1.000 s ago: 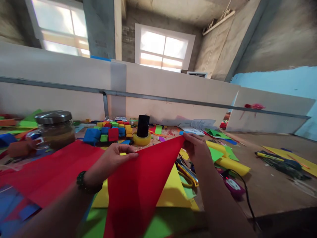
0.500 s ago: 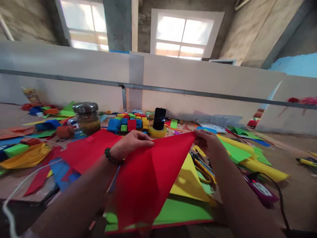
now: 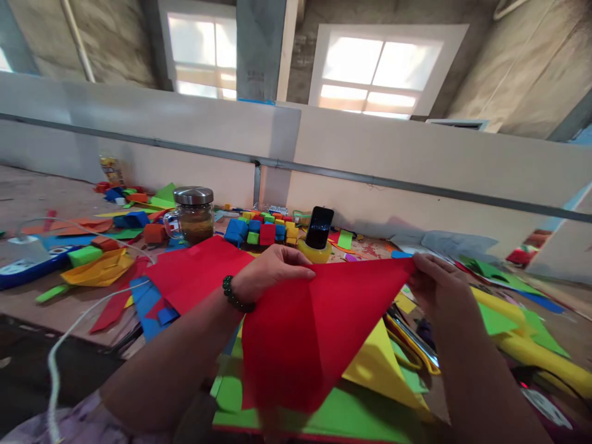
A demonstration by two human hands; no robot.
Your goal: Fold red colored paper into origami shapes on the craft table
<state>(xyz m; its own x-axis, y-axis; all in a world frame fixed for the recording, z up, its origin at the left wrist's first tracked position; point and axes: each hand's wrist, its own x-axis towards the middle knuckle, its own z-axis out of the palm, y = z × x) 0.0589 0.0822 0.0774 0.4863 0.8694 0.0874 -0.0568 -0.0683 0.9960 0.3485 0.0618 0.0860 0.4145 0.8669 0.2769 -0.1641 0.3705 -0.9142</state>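
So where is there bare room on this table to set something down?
Bare tabletop far left, behind the orange scraps, and far right, past the green sheets. Crowded from jar to phone and under the red sheet.

Wooden table [image 3: 32,194]; on it a lidded jar [image 3: 193,216], coloured foam blocks [image 3: 259,231], paper scraps [image 3: 99,271].

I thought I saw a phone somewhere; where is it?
The phone stands in a yellow holder, mid-view at the back, just right of the blocks and beyond the red paper.

two hands [image 3: 272,271] [image 3: 439,287]; one jar [image 3: 192,216]; one phone [image 3: 320,227]
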